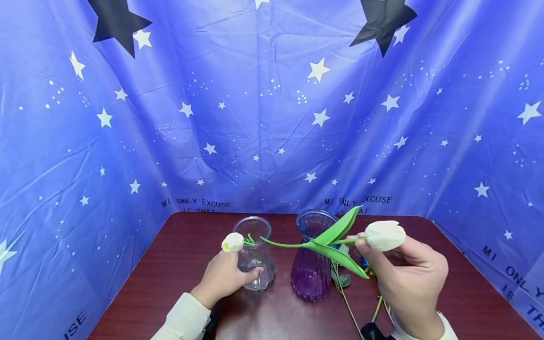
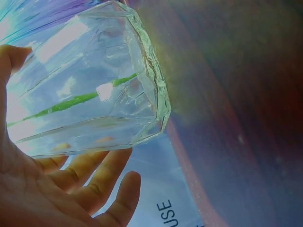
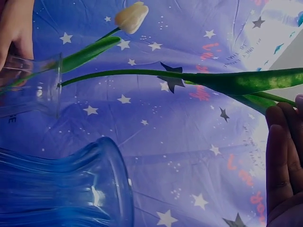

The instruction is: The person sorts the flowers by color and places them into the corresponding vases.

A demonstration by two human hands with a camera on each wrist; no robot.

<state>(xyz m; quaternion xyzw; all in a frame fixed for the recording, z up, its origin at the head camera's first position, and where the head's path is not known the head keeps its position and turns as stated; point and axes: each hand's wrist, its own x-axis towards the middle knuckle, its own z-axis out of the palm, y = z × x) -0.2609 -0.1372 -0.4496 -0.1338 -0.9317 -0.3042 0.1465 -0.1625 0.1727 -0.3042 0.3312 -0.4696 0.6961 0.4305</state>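
My left hand (image 1: 225, 276) holds the clear glass vase (image 1: 257, 259) by its side, thumb across the front. In the left wrist view, the fingers curve around its faceted wall. Inside the vase stands one white tulip (image 1: 233, 242), its bloom leaning out over the rim to the left. With thumb and fingertips my right hand (image 1: 414, 274) pinches a second white tulip (image 1: 384, 235) just below the bloom. That tulip lies nearly level, its green leaves (image 1: 340, 226) spread midway and its stem tip (image 3: 60, 85) right at the clear vase's mouth.
A ribbed blue-purple vase (image 1: 311, 276) stands right of the clear one, beneath the held stem. Several loose flower stems (image 1: 348, 304) with leaves and a blue bloom lie on the dark red table (image 1: 170, 274) at right. A starry blue curtain (image 1: 259, 118) surrounds the table.
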